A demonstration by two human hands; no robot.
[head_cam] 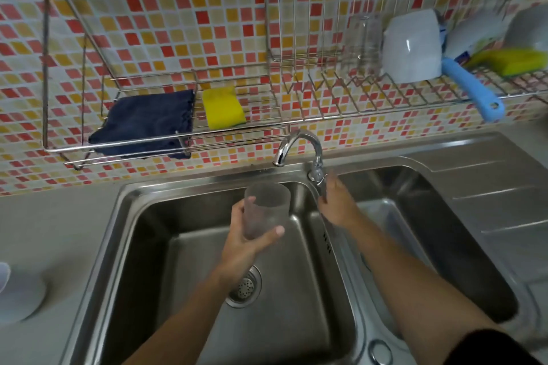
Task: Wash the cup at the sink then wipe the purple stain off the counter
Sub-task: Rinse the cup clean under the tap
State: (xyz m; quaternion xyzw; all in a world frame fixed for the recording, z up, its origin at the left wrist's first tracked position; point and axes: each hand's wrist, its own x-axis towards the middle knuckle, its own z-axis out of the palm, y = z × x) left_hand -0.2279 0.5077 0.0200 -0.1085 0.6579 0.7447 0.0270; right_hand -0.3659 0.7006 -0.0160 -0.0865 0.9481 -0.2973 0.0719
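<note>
Right now the left hand (252, 234) holds the cup (266, 210) over the left bowl of the sink (142, 216), just under the spout of the tap (299, 147). The right hand (338, 204) is up at the tap's handle (318, 176).

What could go wrong? I think the tap could be turned on too hard. Then water could hit the cup and splash out onto the desk (44, 231). The cup looks smooth and see-through, so once wet it may slip from the hand and bang in the metal sink.

The left grip is closed around the cup, fingers on the far side and thumb on the near side. The right grip is loosely curled, with fingers touching or just beside the handle. It is blurry, so I cannot tell if it really has hold.

No water is running yet. I cannot see the purple stain.
</note>
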